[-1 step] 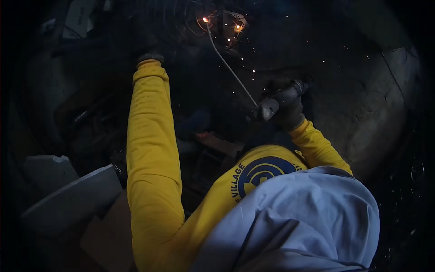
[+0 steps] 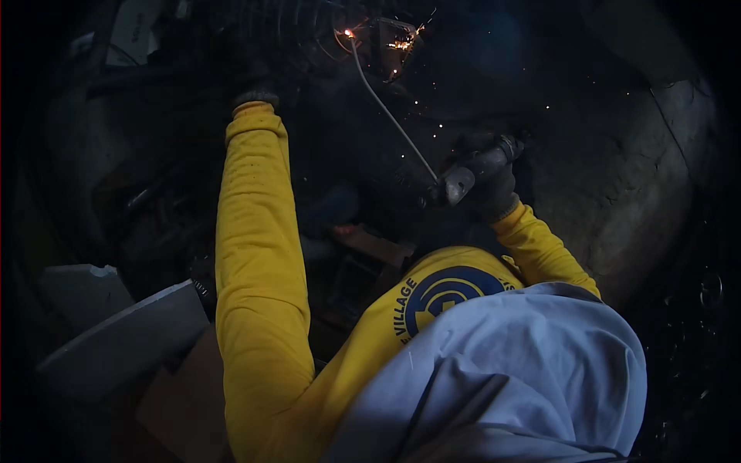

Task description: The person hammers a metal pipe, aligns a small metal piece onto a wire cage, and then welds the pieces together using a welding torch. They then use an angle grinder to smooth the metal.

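My right hand [image 2: 498, 191], in a dark glove, is closed around a welding electrode holder [image 2: 480, 165]. A thin, bent welding rod [image 2: 392, 116] runs from the holder up to the top of the view, where its tip glows orange. Beside that tip, a small metal piece [image 2: 388, 35] throws off bright sparks. My left arm reaches forward in a yellow sleeve. The gloved left hand [image 2: 251, 81] fades into darkness past the cuff, so its fingers and anything in them are hidden.
Curved wire rings [image 2: 297, 31] lie dimly at the top. Pale broken slabs [image 2: 127, 339] and a brown board [image 2: 185, 393] are at lower left. A brownish block [image 2: 374, 245] sits near my body. A grey cloth [image 2: 517, 370] drapes across the front. A pale box [image 2: 133, 32] stands far left.
The sparks at the metal piece have spread wider and fly up to the right. Faint smoke shows near the top. Both arms, the holder and the rod look unmoved.
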Demonstrator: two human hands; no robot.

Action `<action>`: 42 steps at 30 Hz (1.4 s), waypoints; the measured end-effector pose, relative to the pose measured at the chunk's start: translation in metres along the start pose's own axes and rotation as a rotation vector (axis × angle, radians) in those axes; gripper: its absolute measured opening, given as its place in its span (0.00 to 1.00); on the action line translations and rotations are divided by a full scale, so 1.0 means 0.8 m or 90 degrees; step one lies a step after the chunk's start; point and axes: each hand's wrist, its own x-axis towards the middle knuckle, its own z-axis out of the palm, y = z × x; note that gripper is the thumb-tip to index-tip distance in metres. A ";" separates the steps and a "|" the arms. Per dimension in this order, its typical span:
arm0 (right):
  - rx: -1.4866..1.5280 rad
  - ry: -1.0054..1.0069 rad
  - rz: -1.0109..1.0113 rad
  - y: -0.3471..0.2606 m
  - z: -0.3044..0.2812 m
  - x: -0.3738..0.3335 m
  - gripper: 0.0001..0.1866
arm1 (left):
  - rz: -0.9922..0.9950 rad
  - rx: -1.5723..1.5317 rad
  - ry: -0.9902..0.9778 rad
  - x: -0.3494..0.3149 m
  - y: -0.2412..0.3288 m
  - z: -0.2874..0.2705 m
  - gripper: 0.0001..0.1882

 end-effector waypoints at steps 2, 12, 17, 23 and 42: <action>-0.032 0.040 0.022 0.007 0.005 0.002 0.17 | 0.011 -0.017 0.016 -0.001 -0.002 0.009 0.15; -0.314 0.035 -0.210 0.009 -0.003 0.008 0.33 | -0.012 0.017 -0.024 0.013 0.013 -0.010 0.12; -0.288 0.044 -0.138 0.017 0.000 0.006 0.29 | 0.051 0.104 0.083 0.007 0.012 -0.005 0.08; -0.362 0.093 -0.255 0.011 0.001 0.015 0.20 | -0.149 0.000 -0.195 0.013 0.020 -0.021 0.18; 0.029 0.050 0.148 0.005 -0.019 -0.011 0.27 | -0.023 -0.070 -0.048 0.003 0.010 0.007 0.17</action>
